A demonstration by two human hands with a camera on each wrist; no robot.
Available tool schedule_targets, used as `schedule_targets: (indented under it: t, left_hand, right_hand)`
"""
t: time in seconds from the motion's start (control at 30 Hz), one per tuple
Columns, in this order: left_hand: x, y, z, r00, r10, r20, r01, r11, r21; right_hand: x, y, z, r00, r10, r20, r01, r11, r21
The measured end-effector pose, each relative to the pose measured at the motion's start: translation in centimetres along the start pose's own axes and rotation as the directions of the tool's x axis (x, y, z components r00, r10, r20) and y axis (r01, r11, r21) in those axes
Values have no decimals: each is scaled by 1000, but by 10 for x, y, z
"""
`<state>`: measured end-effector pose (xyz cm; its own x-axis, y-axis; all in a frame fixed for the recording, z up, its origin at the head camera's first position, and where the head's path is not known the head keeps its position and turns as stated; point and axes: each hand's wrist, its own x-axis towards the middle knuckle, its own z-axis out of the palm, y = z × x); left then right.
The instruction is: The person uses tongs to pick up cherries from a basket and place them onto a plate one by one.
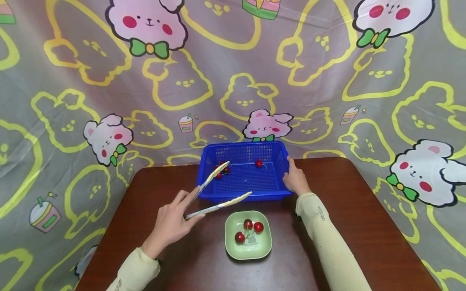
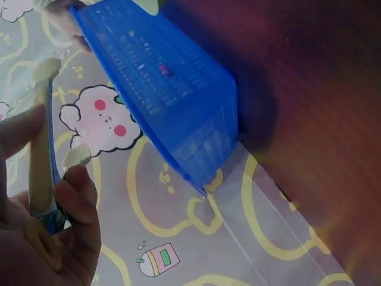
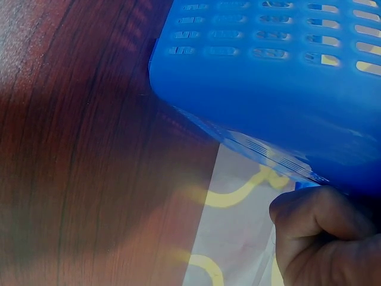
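My left hand (image 1: 171, 222) holds a pair of metal tongs (image 1: 209, 209) with pale yellow tips, spread apart. One tip overlaps the left side of a blue plastic basket (image 1: 251, 197) in the head view; the other lies over the table just before its front wall. My right hand (image 1: 296, 180) grips the basket's right rim, its fingers curled in the right wrist view. Inside the basket, several red cherries (image 1: 219, 175) cluster at the left, and a single cherry (image 1: 259, 163) lies toward the back right. Three cherries with stems, one a dark red cherry (image 1: 239, 237), sit in a light green dish (image 1: 263, 251).
The dish stands on the brown wooden table (image 1: 160, 186), in front of the basket and between my forearms. Behind the table and along both sides hangs a grey cloth (image 1: 214, 89) with yellow outlines and cartoon animals. The basket stands close to the cloth at the back.
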<state>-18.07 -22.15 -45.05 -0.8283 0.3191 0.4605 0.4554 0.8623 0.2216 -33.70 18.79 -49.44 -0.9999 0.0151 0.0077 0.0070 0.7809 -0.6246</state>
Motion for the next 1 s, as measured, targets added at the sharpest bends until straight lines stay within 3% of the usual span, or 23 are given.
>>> schedule_targets:
  t: [0.23,0.5,0.77,1.0]
  left_hand:
    - [25,-14,3,997,-74,11,73,996,46]
    - [53,-26,22,993,-107,46,101,988,120]
    - [80,-26,36,988,-120,96,94,967,238]
    - [93,-23,45,976,-146,159,95,951,293]
  right_hand:
    - [1,0,2,1000,-1,-3,1,1000,3]
    - [0,0,1,1000,-9,-5,9,1000,-4]
    - [0,-1,0,1000,-2,-5,2,1000,-7]
    - [-1,-4,-1,1000,3,11,-3,1000,-9]
